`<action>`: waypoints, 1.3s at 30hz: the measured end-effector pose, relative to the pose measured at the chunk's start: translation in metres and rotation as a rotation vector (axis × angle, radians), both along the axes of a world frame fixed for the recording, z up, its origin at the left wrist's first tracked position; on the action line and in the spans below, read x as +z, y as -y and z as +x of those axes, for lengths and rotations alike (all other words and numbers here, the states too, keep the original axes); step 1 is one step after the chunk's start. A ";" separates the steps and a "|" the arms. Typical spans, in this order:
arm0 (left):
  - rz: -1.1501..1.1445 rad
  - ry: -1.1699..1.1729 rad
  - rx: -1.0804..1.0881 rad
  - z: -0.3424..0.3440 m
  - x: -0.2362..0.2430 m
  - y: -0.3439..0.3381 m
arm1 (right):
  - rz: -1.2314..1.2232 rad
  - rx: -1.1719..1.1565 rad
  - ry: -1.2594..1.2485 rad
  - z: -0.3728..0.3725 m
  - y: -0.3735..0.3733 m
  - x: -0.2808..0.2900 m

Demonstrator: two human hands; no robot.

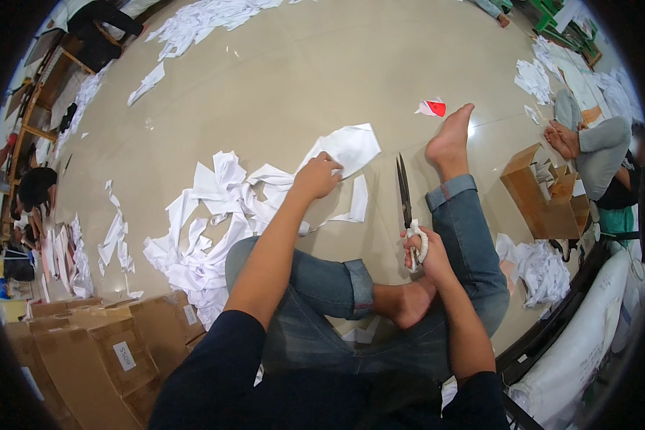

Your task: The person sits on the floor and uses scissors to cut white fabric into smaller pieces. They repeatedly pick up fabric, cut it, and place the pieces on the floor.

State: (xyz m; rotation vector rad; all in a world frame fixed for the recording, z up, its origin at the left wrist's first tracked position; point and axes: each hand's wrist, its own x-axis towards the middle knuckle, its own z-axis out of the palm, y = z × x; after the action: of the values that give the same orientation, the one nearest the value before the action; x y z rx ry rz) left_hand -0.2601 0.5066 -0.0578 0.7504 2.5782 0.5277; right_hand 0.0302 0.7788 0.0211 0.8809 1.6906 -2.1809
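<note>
My left hand [321, 173] has curled fingers on a flat white cloth piece [351, 147] on the floor, pinching it near its lower left. A loose pile of white cloth strips and scraps [204, 236] lies to the left, partly behind my left forearm. My right hand [426, 254] grips the wrapped white handles of large dark scissors [405, 190], whose long blades point up and away from me, close beside my outstretched right foot. A small red and white scrap [431, 107] lies on the floor beyond that foot.
Cardboard boxes [100, 351] stand at lower left. An open carton [552, 215] is at right, beside a seated person [602, 158]. A white roll [573, 337] lies lower right. More people [36, 190], wooden shelving [32, 107] and white scrap heaps [201, 21] line the tiled floor's edges [287, 86].
</note>
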 end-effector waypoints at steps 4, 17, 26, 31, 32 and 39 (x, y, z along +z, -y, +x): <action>-0.123 -0.103 0.255 0.005 0.017 0.010 | 0.004 -0.079 -0.039 -0.002 0.000 0.020; 0.125 -0.245 -0.149 0.025 -0.031 -0.025 | -0.076 -0.154 -0.123 0.002 -0.014 0.022; 0.272 -0.459 0.038 0.016 0.051 -0.015 | 0.027 -0.177 -0.218 0.003 -0.013 -0.003; 0.518 0.238 0.039 0.095 0.180 -0.056 | 0.222 -0.147 -0.378 -0.004 0.006 0.016; 0.570 0.297 -0.056 0.110 0.184 -0.063 | 0.131 -0.165 -0.434 -0.004 0.012 0.019; 0.608 1.017 -0.496 0.140 0.236 -0.049 | -0.099 -0.173 -0.427 0.018 0.043 0.019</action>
State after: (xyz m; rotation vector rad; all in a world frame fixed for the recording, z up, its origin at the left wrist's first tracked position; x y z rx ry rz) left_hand -0.1203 0.5556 0.1782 0.9312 1.2411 1.1604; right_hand 0.0478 0.7361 0.0402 0.5822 1.7128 -2.6971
